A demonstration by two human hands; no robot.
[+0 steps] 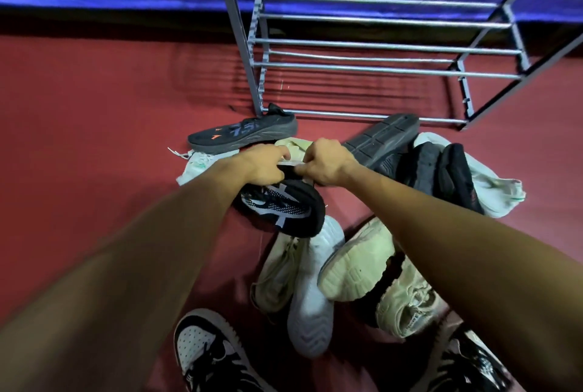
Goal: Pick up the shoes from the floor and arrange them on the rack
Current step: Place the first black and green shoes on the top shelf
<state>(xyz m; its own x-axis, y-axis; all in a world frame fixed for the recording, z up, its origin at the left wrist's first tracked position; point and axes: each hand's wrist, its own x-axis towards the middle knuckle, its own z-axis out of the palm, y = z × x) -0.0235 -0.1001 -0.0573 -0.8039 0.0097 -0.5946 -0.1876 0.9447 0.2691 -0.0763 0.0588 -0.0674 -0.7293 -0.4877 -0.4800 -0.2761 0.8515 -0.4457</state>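
Observation:
Several shoes lie in a heap on the red floor in front of a grey metal shoe rack [378, 44]. My left hand [262, 164] and my right hand [325, 164] both grip the rim of a black and white knit sneaker [284, 208], which hangs tilted just above the heap. A black sneaker with orange marks [243, 134] lies on its side by the rack's left leg. A black shoe lies sole up [381, 139] to the right of my hands.
Cream and white sneakers [353, 268] lie overturned near me, next to a white shoe sole [310, 306]. Two black and white high-tops [208, 353] sit at the bottom edge. More black shoes and a white one [485, 183] lie at right. A blue wall stands behind the rack.

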